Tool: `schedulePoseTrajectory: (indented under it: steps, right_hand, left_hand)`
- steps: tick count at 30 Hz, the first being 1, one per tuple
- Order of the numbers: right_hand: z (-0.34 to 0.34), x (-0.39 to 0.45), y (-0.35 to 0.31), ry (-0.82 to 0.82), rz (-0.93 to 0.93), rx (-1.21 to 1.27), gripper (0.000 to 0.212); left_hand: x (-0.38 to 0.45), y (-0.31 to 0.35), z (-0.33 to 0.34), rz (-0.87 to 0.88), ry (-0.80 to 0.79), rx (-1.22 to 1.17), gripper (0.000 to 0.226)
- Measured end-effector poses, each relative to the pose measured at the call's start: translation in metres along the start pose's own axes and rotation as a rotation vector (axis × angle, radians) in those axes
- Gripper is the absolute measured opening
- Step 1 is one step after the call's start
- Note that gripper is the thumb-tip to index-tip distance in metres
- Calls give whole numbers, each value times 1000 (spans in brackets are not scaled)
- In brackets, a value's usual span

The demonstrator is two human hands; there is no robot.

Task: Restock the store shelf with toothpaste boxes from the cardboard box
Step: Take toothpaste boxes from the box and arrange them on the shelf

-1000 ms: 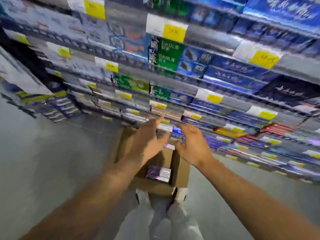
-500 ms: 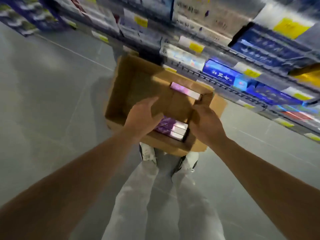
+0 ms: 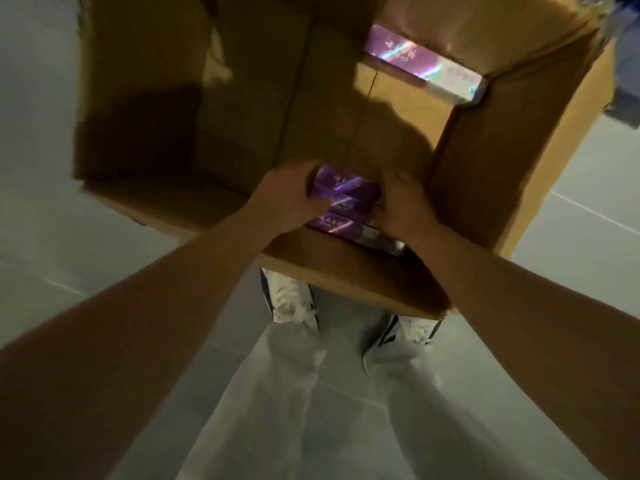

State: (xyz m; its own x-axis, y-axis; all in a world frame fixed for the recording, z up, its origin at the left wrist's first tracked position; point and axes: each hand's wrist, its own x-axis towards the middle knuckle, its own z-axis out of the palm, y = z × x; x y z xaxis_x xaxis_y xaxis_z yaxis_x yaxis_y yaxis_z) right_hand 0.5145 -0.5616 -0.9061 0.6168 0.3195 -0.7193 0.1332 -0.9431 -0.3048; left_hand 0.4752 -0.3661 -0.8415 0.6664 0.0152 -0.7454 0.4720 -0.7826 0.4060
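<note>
Reaching down into the cardboard box [image 3: 519, 188] in the head view, both hands close on a small stack of purple toothpaste boxes [image 3: 343, 195] near the box's near right corner. The left hand [image 3: 284, 199] has its fingers curled over the stack's left end, with the thumb lying across the front of it. The right hand [image 3: 405, 206] wraps the stack's right end, knuckles up and fingers bent round it, so the fingertips themselves are hidden.

The gripped cartons are long, glossy purple packs with a rainbow sheen and pale lettering too blurred to read. How many are in the grip cannot be told; one more purple carton [image 3: 349, 230] lies just below them against the near wall. A lone purple-and-white carton [image 3: 426, 65] rests at the far right corner of the cardboard box, apart from the rest. The brown bottom of the box is bare across its left half and partly in shadow.

The cardboard box stands on a grey floor [image 3: 69, 244], its far side cut off by the top edge of the picture. White shoes [image 3: 292, 299] and light trousers [image 3: 277, 410] show below it, the right shoe partly hidden under the near flap. Motion blur softens everything.
</note>
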Motion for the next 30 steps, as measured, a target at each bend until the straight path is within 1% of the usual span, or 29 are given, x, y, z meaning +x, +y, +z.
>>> schedulePoseTrajectory:
  steps: [2,4,7,9,10,12,13,16,18,19,22,23,25,27,28,29,30]
  right_hand:
    - [14,11,4,-15,10,-79,53]
    - [22,13,4,40,-2,-115,49]
    - [16,11,4,143,-7,-1,40]
    - [2,9,0,163,-25,167,41]
    - [-6,9,-2,133,-57,265,43]
    - [-29,8,-11,9,-126,408,46]
    - [-40,7,-15,-39,-151,456,46]
    - [-61,15,-14,-128,-197,553,46]
    - [-71,25,-10,-166,-219,495,49]
    - [-76,32,-8,-131,-232,444,52]
    - [-89,64,1,177,-283,197,66]
    - [-92,75,4,234,-262,93,72]
    - [-89,92,11,270,-222,-120,84]
    - [-81,101,18,331,-220,-339,92]
    - [-77,103,21,381,-237,-422,91]
    - [-75,105,20,422,-245,-473,86]
    - [-75,107,19,456,-231,-499,80]
  left_hand:
    - [15,-10,9,-1,-5,-11,71]
    - [26,-17,14,-19,15,-32,74]
    - [31,-19,12,-1,103,-119,69]
    - [30,-16,5,28,158,-227,68]
    - [31,-14,1,48,169,-287,70]
    - [31,-10,-11,91,172,-396,74]
    - [32,-8,-18,107,175,-464,73]
    - [32,0,-38,111,235,-663,58]
    - [35,2,-47,105,262,-696,54]
    - [38,2,-51,97,264,-694,53]
    - [47,-3,-54,59,290,-673,52]
    - [52,-6,-53,42,309,-687,52]
    - [58,-12,-52,-4,342,-764,48]
    - [64,-15,-49,-40,339,-869,34]
    - [66,-17,-47,-49,333,-893,22]
    - [68,-17,-47,-61,325,-896,16]
    - [72,-18,-46,-65,313,-904,16]
